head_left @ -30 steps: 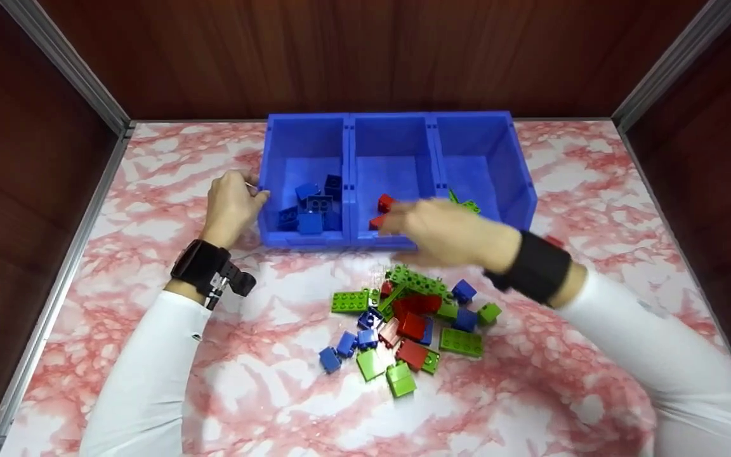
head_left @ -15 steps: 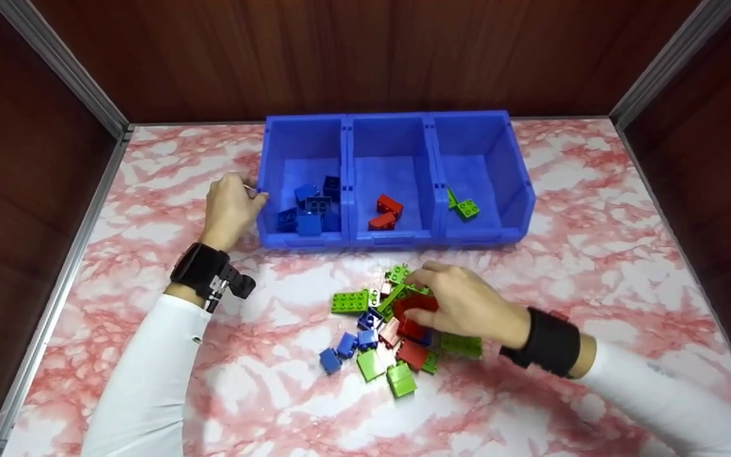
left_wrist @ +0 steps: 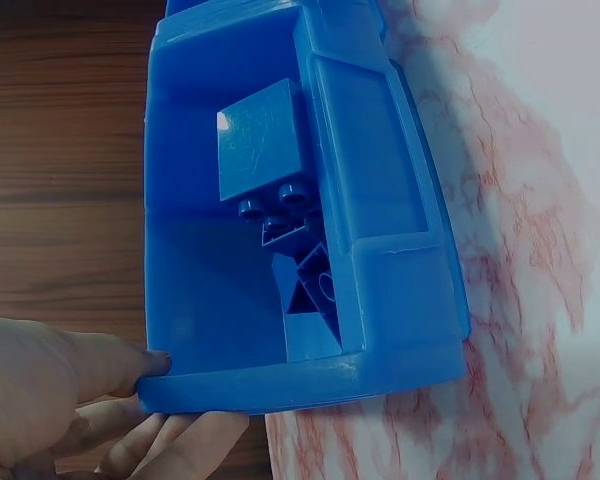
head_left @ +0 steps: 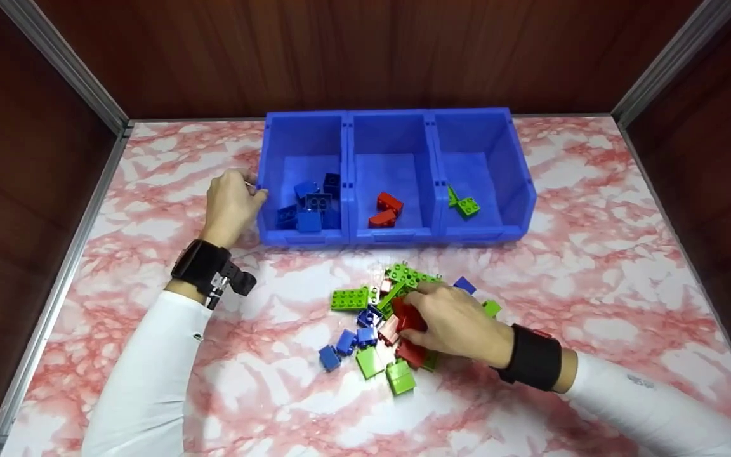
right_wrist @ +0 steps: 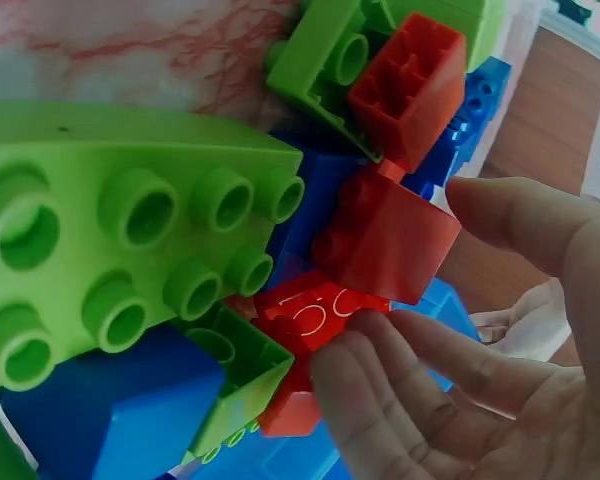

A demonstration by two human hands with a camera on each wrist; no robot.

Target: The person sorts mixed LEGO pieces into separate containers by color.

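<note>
Item: my right hand grips a red brick in the mixed brick pile on the tabletop. My left hand, fingers relaxed, rests against the blue bin.

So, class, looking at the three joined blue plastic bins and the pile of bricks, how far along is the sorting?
Early on. Done: the three joined blue plastic bins hold several blue bricks, two red bricks and a couple of green bricks. In hand: the right hand closes on a red brick in the mixed pile; the left hand steadies the left bin. Left: most of that pile.
</note>
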